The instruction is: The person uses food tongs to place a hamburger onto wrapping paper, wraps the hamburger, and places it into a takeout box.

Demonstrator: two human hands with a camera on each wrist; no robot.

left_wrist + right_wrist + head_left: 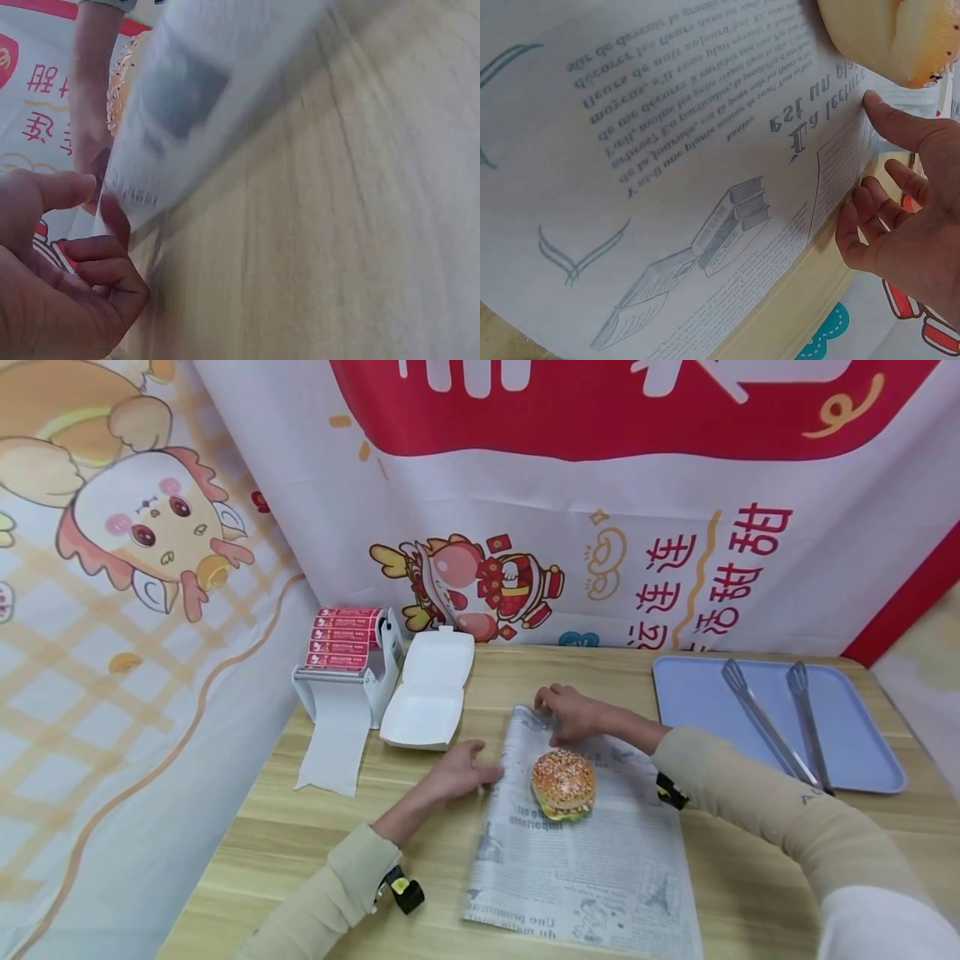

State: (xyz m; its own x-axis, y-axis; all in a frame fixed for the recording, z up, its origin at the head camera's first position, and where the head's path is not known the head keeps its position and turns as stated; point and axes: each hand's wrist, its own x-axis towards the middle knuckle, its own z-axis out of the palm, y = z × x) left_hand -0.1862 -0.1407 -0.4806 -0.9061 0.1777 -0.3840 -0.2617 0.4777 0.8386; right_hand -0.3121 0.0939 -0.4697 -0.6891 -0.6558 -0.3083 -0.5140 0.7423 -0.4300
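Note:
A seeded burger [564,785] sits on the upper part of a sheet of newsprint-patterned wrapping paper [600,860]. My left hand [453,770] is at the paper's left edge, thumb tip against it and index finger apart from the thumb. In the left wrist view that edge of the paper [180,97] stands up from the table, blurred. At the far left corner is my right hand [572,714]. Its thumb [900,124] lies on the paper close to the bun [892,37], and its bent fingers [866,225] reach the far edge, apart from the thumb.
Left of the paper stand an open white takeaway box [426,714] and a dispenser [375,693] with a roll of red labels [341,639]. On the right, a blue tray [697,693] carries two metal tongs [772,731] [806,718]. A printed cloth [570,552] hangs behind the table.

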